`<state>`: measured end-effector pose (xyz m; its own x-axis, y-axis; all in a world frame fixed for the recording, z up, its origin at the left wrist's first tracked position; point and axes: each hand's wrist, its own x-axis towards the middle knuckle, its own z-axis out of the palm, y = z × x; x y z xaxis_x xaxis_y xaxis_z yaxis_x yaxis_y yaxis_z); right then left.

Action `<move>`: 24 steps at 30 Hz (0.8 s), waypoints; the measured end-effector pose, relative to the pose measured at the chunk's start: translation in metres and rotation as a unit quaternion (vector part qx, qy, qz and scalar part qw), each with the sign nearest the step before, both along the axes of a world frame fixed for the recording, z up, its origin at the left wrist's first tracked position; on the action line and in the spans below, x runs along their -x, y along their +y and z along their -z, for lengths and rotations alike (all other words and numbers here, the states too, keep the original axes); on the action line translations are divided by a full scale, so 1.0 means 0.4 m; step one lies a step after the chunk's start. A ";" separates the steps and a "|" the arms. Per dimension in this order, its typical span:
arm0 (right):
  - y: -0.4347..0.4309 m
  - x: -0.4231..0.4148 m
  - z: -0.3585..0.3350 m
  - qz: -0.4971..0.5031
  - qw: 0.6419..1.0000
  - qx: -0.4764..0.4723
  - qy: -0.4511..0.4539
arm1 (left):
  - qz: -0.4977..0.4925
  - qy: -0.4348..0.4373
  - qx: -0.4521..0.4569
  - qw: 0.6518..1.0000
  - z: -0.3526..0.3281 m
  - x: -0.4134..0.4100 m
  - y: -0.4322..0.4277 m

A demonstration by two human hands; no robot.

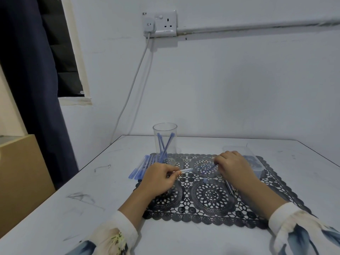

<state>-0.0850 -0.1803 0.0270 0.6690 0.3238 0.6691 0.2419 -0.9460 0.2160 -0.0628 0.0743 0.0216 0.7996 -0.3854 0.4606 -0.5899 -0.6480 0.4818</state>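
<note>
Over the black lace mat [211, 196]: left hand [160, 178] pinching a clear pen barrel [186, 170]; right hand [233, 165] with fingertips clamped on a thin blue refill [211, 168], apart from the barrel. Step judged: refill insertion, not yet begun. Next move calls for lining the refill up with the barrel's open end. At the mat's far left corner: clear cup [165, 131] of pens.
</note>
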 end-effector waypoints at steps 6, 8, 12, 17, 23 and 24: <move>-0.002 0.017 0.001 0.002 0.997 0.032 0.075 | 0.003 0.000 0.008 1.000 0.002 0.000 0.001; 0.001 0.017 0.000 0.001 0.994 0.064 0.084 | 0.004 -0.002 0.008 1.000 0.002 -0.002 0.001; -0.014 0.000 0.011 0.014 0.988 0.109 0.109 | 0.004 -0.008 0.005 1.000 0.004 -0.005 0.001; -0.023 -0.009 0.019 0.052 0.978 0.134 0.148 | 0.005 -0.009 0.004 1.000 0.006 -0.006 0.001; -0.011 -0.003 0.009 0.077 0.972 0.150 0.166 | 0.004 -0.002 0.005 1.000 0.005 -0.004 -0.001; -0.010 -0.003 0.007 0.077 0.972 0.148 0.166 | 0.005 -0.001 0.006 1.000 0.005 -0.003 -0.001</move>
